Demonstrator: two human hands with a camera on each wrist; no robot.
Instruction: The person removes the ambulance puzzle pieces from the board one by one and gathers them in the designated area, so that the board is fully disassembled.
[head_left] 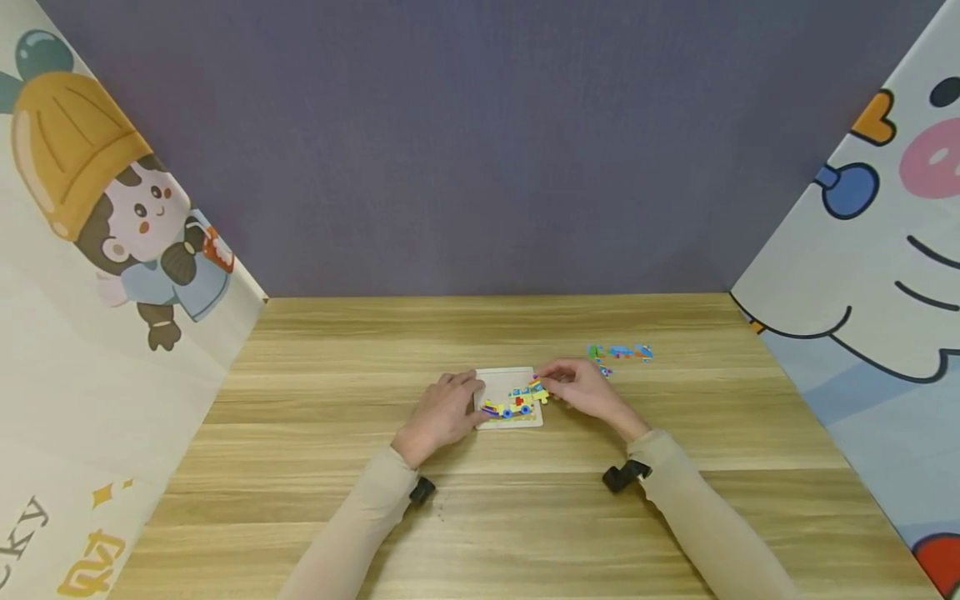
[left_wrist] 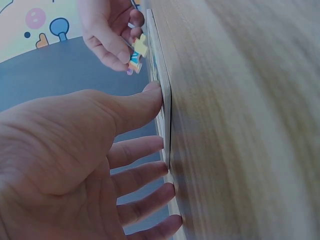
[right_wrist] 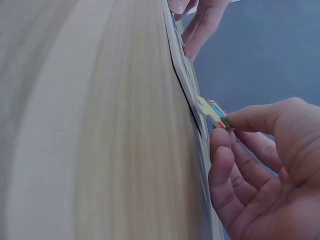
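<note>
A pale, shallow jigsaw tray (head_left: 491, 386) lies on the table, with joined colourful puzzle pieces (head_left: 517, 404) along its lower part. My left hand (head_left: 442, 410) rests at the tray's left side. In the left wrist view its thumb touches the tray's edge and the other fingers are spread and fairly straight. Over the tray's right edge, my right hand (head_left: 577, 385) pinches a yellow, blue and red puzzle piece (right_wrist: 215, 114) between thumb and fingers. That piece is tilted and close to the joined ones; whether it touches them I cannot tell.
Several loose puzzle pieces (head_left: 621, 352) lie behind and to the right of my right hand. The wooden table (head_left: 495, 525) meets a dark grey panel (head_left: 495, 167) at the back. Cartoon-printed walls stand at left and right.
</note>
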